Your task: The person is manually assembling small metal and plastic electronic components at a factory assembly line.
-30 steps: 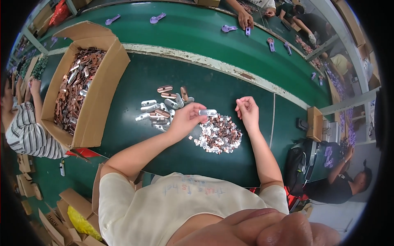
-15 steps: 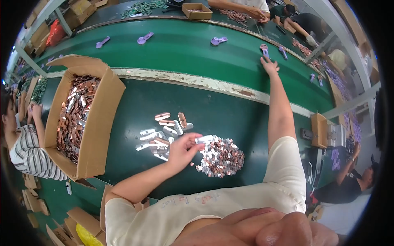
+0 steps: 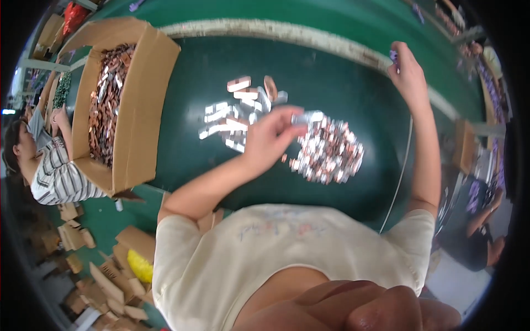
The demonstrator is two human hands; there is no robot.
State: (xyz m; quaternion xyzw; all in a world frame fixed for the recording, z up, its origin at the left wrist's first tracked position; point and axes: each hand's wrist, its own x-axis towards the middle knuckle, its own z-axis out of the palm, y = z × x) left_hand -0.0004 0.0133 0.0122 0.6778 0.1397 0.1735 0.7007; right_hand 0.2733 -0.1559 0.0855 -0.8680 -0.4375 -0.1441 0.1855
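Plate [image 3: 307, 117] in left hand [image 3: 268, 141] near metal bits [image 3: 330, 153]

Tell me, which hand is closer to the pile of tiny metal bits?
The left. The left hand is just beside the pile, at its left edge, holding a silver piece. The right hand is farther off, beyond the pile and to its right.

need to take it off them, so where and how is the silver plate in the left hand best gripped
By its free right end, I'd say, coming from the right: the silver plate is long, its left end is pinched in the left hand, and the other end juts out rightward.
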